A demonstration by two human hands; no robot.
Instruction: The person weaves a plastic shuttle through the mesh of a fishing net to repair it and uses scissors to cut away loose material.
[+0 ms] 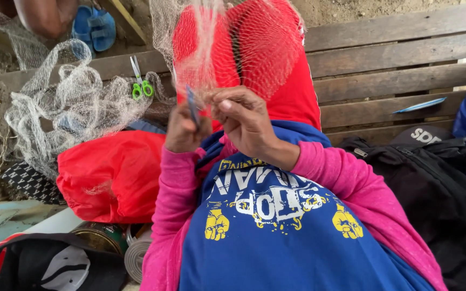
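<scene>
Your left hand (183,129) pinches the blue netting needle (192,108) — right hand (244,121) grips the mesh (217,48) beside it; mending seems underway.

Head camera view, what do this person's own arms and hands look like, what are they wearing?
Both arms are covered by long bright pink knitted sleeves that end at the wrists. Over them sits a blue short-sleeved shirt with white and yellow print on the chest. The left hand and right hand are bare: no gloves, and no rings, watch or bracelets that I can make out.
</scene>
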